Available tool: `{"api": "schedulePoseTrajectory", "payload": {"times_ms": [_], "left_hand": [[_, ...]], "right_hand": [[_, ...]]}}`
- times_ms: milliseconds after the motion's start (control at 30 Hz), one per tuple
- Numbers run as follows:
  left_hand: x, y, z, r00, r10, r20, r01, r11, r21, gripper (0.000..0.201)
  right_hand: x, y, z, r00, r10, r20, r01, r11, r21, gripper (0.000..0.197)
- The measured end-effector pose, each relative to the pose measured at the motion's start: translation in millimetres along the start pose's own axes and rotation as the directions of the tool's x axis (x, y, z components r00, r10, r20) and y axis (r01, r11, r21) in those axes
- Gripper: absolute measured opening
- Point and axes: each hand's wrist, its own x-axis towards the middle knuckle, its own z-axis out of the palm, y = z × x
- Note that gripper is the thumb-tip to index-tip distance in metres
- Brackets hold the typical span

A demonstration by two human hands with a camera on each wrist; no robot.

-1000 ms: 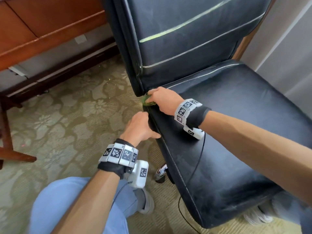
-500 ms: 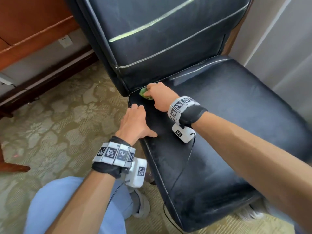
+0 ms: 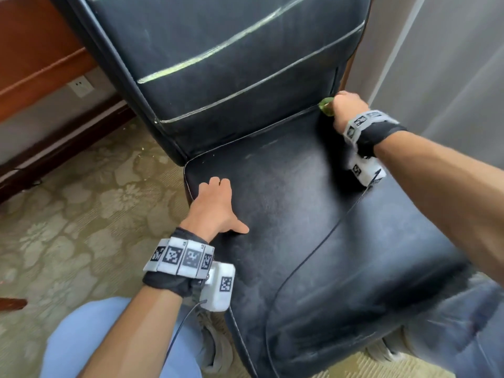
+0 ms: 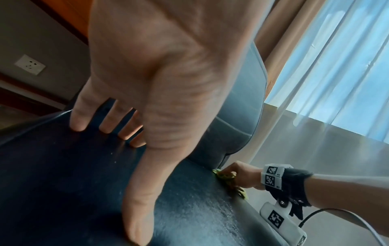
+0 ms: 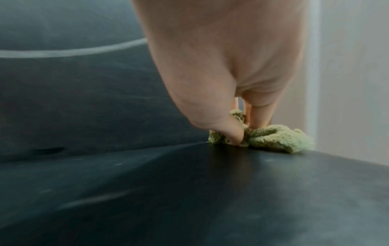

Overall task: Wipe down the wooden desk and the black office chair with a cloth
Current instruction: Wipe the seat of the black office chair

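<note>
Head view: The black chair (image 3: 313,214) filled most of the frame, its seat dusty and its backrest marked by pale seam lines. The left hand (image 3: 215,205) lay on the seat near the chair's front left corner, fingers straight and spread, thumb out to the side, holding nothing. The right hand (image 3: 346,110) was at the rear right corner of the seat, just where the seat meets the backrest, fingers curled round a small green cloth (image 3: 326,106); only a tuft of the cloth showed past the knuckles. A black cable (image 3: 313,257) ran across the seat from the right wrist. The wooden desk (image 3: 35,64) stood left of the chair, with a wall socket (image 3: 80,85) below it. Patterned carpet (image 3: 81,214) lay left of the chair; a pale curtain (image 3: 450,77) hung to its right.

Left wrist view: The left hand (image 4: 160,83) pressed flat on the seat, fingertips (image 4: 77,123) touching the leather, thumb extended. Beyond it the right hand (image 4: 242,176) held the cloth (image 4: 225,176) against the far edge of the chair (image 4: 63,183).

Right wrist view: The right hand (image 5: 227,66) pinched the bunched cloth (image 5: 273,139) between thumb and fingers; the cloth touched the seat of the chair (image 5: 168,199) at the crease under the backrest.
</note>
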Motion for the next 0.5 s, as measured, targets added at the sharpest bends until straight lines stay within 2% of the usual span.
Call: {"api": "schedulePoseTrajectory", "payload": {"times_ms": [67,133,167,233,367,500], "left_hand": [[1.6,-0.7,1.1,1.000,0.006,-0.013,-0.006,1.000,-0.006,0.111],[2.0,-2.7,0.5,0.999,0.008,-0.031,-0.009,1.000,-0.020,0.113],[1.7,-3.6,0.5,0.999,0.011,-0.037,-0.011,1.000,-0.023,0.114],[0.4,-4.0,0.1,0.999,0.011,-0.038,-0.012,1.000,-0.022,0.114],[-0.5,-3.8,1.8,1.000,0.000,-0.030,0.000,1.000,0.003,0.113],[0.0,-4.2,4.3,0.999,0.004,-0.032,-0.003,0.999,0.046,0.112]], "right_hand": [[6.2,17.1,-1.5,0.997,0.079,-0.004,-0.079,0.996,0.035,0.027],[8.6,15.8,0.5,0.995,0.094,0.021,-0.096,0.991,0.095,0.023],[14.1,14.8,5.2,0.997,0.078,0.028,-0.082,0.985,0.150,0.032],[21.4,3.8,10.4,0.999,0.004,0.047,-0.016,0.966,0.258,0.050],[7.7,-57.5,15.9,0.963,-0.261,0.069,0.227,0.922,0.315,0.053],[3.3,-96.9,31.7,0.961,-0.275,0.031,0.258,0.932,0.253,0.048]]}}
